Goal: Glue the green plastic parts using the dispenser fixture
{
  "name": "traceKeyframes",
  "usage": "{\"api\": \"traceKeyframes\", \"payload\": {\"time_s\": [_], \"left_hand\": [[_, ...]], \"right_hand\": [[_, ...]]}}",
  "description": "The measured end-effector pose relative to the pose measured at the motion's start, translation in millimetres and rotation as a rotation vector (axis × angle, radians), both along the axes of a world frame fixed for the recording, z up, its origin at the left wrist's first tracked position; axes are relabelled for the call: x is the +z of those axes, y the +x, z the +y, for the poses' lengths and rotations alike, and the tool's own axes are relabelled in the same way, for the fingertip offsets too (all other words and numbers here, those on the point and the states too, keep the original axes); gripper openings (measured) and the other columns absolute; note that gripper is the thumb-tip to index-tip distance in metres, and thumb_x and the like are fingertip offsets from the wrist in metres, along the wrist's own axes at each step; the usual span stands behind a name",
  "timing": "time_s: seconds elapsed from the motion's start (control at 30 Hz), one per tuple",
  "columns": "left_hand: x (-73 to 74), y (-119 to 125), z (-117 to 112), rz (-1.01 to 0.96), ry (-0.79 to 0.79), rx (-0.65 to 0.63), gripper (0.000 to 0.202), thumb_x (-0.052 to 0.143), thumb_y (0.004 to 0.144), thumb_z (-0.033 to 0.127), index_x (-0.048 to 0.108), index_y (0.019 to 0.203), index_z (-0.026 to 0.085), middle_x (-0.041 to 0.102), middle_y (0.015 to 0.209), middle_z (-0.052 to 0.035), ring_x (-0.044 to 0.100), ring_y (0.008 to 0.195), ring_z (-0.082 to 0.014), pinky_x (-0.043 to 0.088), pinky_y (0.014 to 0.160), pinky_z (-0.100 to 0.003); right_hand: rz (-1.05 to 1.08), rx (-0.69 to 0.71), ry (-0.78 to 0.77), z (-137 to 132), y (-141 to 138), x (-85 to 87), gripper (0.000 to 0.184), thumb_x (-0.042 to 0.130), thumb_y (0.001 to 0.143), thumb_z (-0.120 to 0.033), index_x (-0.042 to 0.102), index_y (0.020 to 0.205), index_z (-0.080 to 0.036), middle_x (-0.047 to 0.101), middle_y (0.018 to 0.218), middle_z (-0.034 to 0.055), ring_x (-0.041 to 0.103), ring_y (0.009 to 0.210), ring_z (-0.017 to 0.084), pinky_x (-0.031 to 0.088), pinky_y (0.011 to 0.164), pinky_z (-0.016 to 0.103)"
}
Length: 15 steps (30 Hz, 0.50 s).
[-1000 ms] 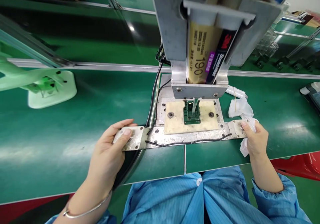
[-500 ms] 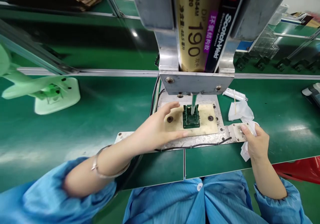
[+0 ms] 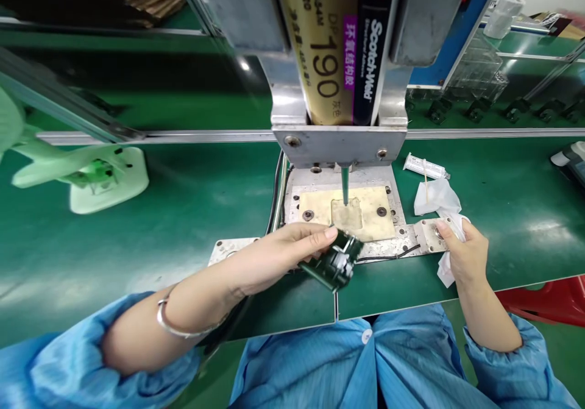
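Note:
My left hand (image 3: 283,250) pinches a dark green circuit board assembly (image 3: 336,259) by its left edge, tilted in front of the cream fixture plate (image 3: 315,199). The shallow square recess (image 3: 346,215) in that plate is bare. Above it hangs the dispensing nozzle (image 3: 345,183), fixed under a Scotch-Weld DP190 adhesive cartridge (image 3: 324,61). My right hand (image 3: 470,253) is closed round white tissue (image 3: 445,270) at the metal button block (image 3: 429,233). Its thumb lies on the button; the fingertips are partly hidden.
A small syringe (image 3: 425,166) and crumpled tissue (image 3: 436,197) with a thin stick lie at the right. A pale green stand (image 3: 109,177) is at the left. Several black parts (image 3: 475,110) line up behind the rail. Something red (image 3: 548,299) is below the table edge.
My left hand has taken the circuit board assembly out of the recess and moved it toward me, tilting it. My right hand stays at the button block. The view has shifted slightly.

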State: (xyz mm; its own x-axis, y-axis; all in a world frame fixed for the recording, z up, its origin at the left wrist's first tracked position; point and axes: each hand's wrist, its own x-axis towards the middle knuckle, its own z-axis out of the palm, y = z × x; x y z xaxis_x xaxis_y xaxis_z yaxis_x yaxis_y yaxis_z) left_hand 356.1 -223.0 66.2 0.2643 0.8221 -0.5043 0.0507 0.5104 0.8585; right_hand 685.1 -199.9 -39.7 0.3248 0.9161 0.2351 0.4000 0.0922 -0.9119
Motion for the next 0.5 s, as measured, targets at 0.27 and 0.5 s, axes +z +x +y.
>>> {"api": "traceKeyframes", "payload": {"time_s": [0.27, 0.5], "left_hand": [[12.0, 12, -41, -0.381, -0.333, -0.348, 0.065, 0.075, 0.062, 0.069, 0.081, 0.091, 0.011, 0.075, 0.094, -0.0175, 0.069, 0.082, -0.0371, 0.052, 0.074, -0.043], [-18.7, 25, -54, -0.465, -0.347, -0.486, 0.056, 0.077, 0.06, 0.066, 0.065, 0.063, 0.011, 0.049, 0.053, -0.0009, 0.037, 0.048, -0.0114, 0.027, 0.047, -0.025]], "right_hand": [[-0.044, 0.829, 0.341, -60, -36, 83.8, 0.038, 0.049, 0.108, -0.052, 0.072, 0.108, -0.021, 0.051, 0.068, 0.001, 0.046, 0.056, 0.019, 0.032, 0.053, 0.031], [-0.017, 1.211, 0.391, -68, -109, 114.1, 0.081, 0.02, 0.101, -0.08, 0.047, 0.058, -0.017, 0.025, 0.06, -0.0046, 0.023, 0.045, 0.011, 0.016, 0.05, 0.032]]}}
